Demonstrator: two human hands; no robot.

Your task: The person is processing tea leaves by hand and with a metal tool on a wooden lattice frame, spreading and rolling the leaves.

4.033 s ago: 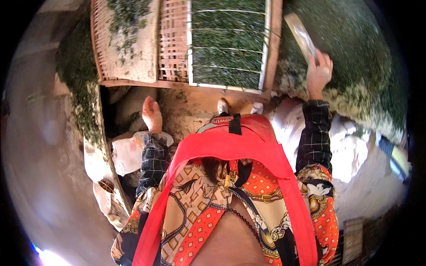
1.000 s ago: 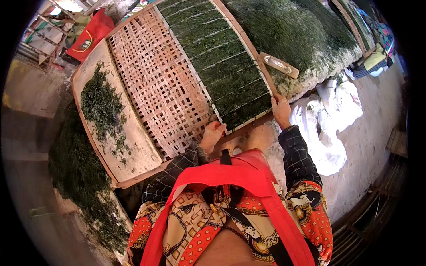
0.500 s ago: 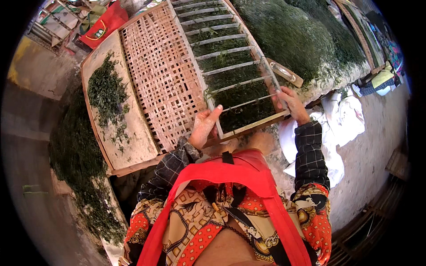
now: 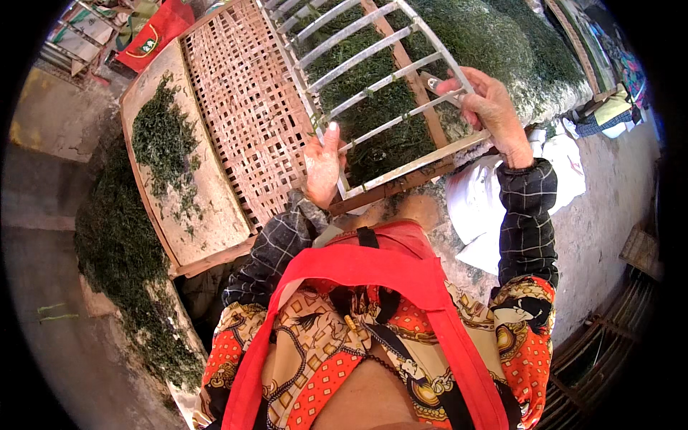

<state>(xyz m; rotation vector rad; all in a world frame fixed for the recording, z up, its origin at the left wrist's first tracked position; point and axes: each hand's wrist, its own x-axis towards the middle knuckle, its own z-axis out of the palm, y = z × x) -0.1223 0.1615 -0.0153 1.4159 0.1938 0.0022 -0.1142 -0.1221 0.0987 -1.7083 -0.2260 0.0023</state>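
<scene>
Grey floor [image 4: 605, 208] is curving around the work area in the head view, and two dark green heaps of shredded plant are flanking it, one to the left [image 4: 107, 244] and one to the upper right [image 4: 494, 50]. At the upper left I am seeing one red bag [image 4: 154, 39], which is bearing a yellow loop and a small printed mark too fine for me to read.

One wooden-edged tray [image 4: 394, 192] is lying ahead of me. It is carrying one pale board [image 4: 218, 215] with a scatter of green bits [image 4: 166, 140] on it, one open-woven panel [image 4: 247, 93] in the middle, and one green layer [image 4: 380, 147] at the right.

One white slatted frame [image 4: 416, 165], with at least five crossbars showing, is slanting above that layer, its right rail standing apart from the tray's edge. My left hand [image 4: 322, 165] is holding its near left corner, thumb lying on top. My right hand [image 4: 494, 107] is gripping the right rail near the other corner, its fingers [image 4: 471, 107] curling narrowly around it.

Two dark checked sleeves [image 4: 527, 215] are covering my forearms, one red apron [image 4: 358, 259] is hanging between them, and white cloth [image 4: 476, 204] is bunching beneath the right arm.
</scene>
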